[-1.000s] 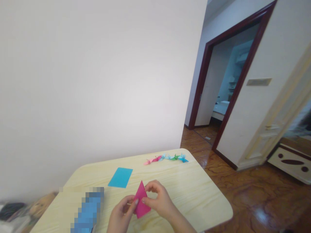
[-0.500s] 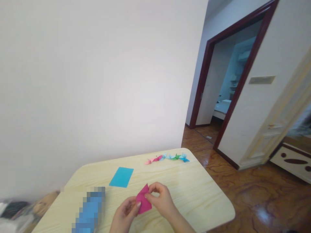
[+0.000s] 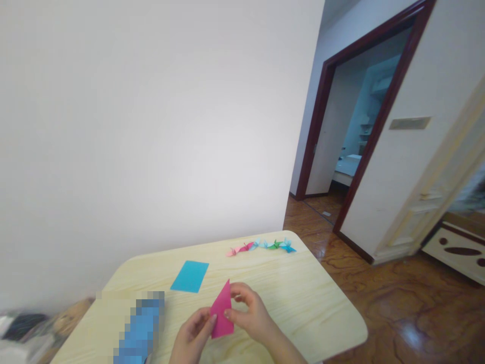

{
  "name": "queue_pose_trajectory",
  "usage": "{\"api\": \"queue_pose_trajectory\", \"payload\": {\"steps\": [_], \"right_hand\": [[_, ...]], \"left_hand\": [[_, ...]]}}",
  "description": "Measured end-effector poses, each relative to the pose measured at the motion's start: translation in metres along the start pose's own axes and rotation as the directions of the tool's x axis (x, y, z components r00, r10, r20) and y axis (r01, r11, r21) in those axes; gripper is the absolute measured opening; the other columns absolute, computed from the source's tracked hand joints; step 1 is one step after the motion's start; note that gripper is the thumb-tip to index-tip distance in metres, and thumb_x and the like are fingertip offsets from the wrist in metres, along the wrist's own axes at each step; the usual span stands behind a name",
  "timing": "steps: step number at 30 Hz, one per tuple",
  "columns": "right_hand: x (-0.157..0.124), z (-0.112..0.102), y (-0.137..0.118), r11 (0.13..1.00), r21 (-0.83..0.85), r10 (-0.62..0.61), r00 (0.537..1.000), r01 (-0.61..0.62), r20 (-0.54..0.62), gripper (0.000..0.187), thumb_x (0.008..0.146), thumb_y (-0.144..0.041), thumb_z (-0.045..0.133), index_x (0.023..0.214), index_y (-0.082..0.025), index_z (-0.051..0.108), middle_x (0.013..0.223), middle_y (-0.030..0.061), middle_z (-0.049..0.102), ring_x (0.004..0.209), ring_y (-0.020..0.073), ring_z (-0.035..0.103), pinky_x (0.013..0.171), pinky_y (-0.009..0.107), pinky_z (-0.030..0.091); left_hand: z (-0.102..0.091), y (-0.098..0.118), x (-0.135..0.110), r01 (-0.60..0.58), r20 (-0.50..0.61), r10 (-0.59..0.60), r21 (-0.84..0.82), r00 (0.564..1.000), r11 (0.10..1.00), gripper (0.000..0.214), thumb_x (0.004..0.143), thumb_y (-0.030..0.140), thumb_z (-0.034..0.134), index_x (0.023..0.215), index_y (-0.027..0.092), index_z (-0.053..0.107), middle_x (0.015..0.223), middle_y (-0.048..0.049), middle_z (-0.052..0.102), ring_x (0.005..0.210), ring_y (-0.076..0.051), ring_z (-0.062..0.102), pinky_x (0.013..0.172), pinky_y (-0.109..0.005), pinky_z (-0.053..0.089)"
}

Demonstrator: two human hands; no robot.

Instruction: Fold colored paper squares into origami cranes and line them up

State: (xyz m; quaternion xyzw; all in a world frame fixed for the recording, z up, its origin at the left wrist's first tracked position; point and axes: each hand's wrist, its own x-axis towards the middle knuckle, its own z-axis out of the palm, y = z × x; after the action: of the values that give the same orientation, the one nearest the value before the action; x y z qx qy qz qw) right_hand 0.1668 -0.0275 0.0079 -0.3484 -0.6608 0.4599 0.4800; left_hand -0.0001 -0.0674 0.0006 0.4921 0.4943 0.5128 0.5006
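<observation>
A folded piece of pink origami paper (image 3: 222, 316), pointed at the top, is held up over the near part of the table. My left hand (image 3: 194, 331) pinches its left side, thumb in front and fingers behind. On the right side, my right hand (image 3: 250, 311) grips the paper between thumb and fingers. Behind and to the left lies a stack or sheet of blue square paper (image 3: 190, 276), flat on the tabletop. Toward the back right edge, several small folded paper cranes (image 3: 261, 246) in pink, red, light blue, green and blue stand in a row.
The light wood-grain table (image 3: 303, 298) has rounded corners and meets a white wall (image 3: 170, 126). A blurred-out blue object (image 3: 140, 328) lies at the front left. Beyond the right edge are a brown floor (image 3: 379, 303) and a doorway with a dark red frame (image 3: 326, 91).
The pink paper has gone from a partly lifted, uneven shape to a flatter, taller pointed one. My right thumb has moved down slightly along it. My left hand has barely shifted.
</observation>
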Motion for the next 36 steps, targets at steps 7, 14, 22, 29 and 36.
{"api": "queue_pose_trajectory", "payload": {"steps": [7, 14, 22, 29, 36], "right_hand": [[-0.003, 0.005, -0.016, 0.990, -0.111, -0.080, 0.995, 0.085, 0.051, 0.020, 0.067, -0.021, 0.071, 0.087, -0.020, 0.068, 0.103, 0.0071, 0.060, 0.100, 0.0225, 0.055, 0.089, 0.035, 0.041], [-0.008, 0.004, -0.016, 0.866, -0.390, -0.303, 0.949, 0.312, 0.086, 0.014, 0.070, -0.011, 0.062, 0.078, -0.021, 0.066, 0.101, 0.0045, 0.061, 0.098, 0.0195, 0.052, 0.088, 0.034, 0.040], [-0.011, 0.001, -0.020, 0.685, -0.579, -0.395, 0.893, 0.443, 0.216, 0.026, 0.067, -0.009, 0.055, 0.087, -0.022, 0.064, 0.113, 0.0054, 0.055, 0.105, 0.0231, 0.044, 0.092, 0.039, 0.036], [-0.009, 0.005, -0.020, 0.678, -0.593, -0.387, 0.896, 0.435, 0.217, 0.030, 0.062, -0.005, 0.050, 0.083, -0.021, 0.064, 0.117, 0.0042, 0.052, 0.109, 0.0241, 0.040, 0.095, 0.041, 0.033], [-0.014, 0.014, -0.034, 0.697, -0.604, -0.332, 0.920, 0.387, 0.207, 0.026, 0.066, -0.011, 0.054, 0.090, -0.020, 0.062, 0.123, 0.0055, 0.047, 0.114, 0.0249, 0.035, 0.100, 0.041, 0.028]], "left_hand": [[0.008, 0.006, -0.003, 0.016, -0.016, -0.016, -0.006, 1.000, 1.000, 0.029, 0.059, 0.046, 0.072, 0.069, 0.019, 0.072, 0.059, -0.0014, 0.067, 0.058, -0.017, 0.058, 0.056, -0.023, 0.045], [0.004, 0.006, -0.001, 0.060, -0.077, -0.061, -0.022, 0.995, 0.998, 0.032, 0.056, 0.047, 0.073, 0.071, 0.019, 0.074, 0.063, -0.0028, 0.070, 0.062, -0.019, 0.060, 0.058, -0.024, 0.047], [0.007, 0.014, -0.008, 0.164, -0.057, -0.183, -0.245, 0.981, 0.955, 0.039, 0.052, 0.044, 0.077, 0.083, 0.020, 0.073, 0.077, -0.0053, 0.074, 0.074, -0.023, 0.066, 0.066, -0.029, 0.051], [0.011, 0.012, -0.011, 0.240, 0.045, -0.247, -0.454, 0.968, 0.858, 0.039, 0.058, 0.043, 0.076, 0.087, 0.017, 0.073, 0.087, -0.0088, 0.073, 0.084, -0.024, 0.065, 0.076, -0.033, 0.050], [0.011, 0.005, -0.009, 0.259, 0.101, -0.242, -0.514, 0.965, 0.818, 0.036, 0.058, 0.041, 0.076, 0.087, 0.019, 0.072, 0.083, -0.0070, 0.073, 0.077, -0.019, 0.065, 0.074, -0.029, 0.049]]}}
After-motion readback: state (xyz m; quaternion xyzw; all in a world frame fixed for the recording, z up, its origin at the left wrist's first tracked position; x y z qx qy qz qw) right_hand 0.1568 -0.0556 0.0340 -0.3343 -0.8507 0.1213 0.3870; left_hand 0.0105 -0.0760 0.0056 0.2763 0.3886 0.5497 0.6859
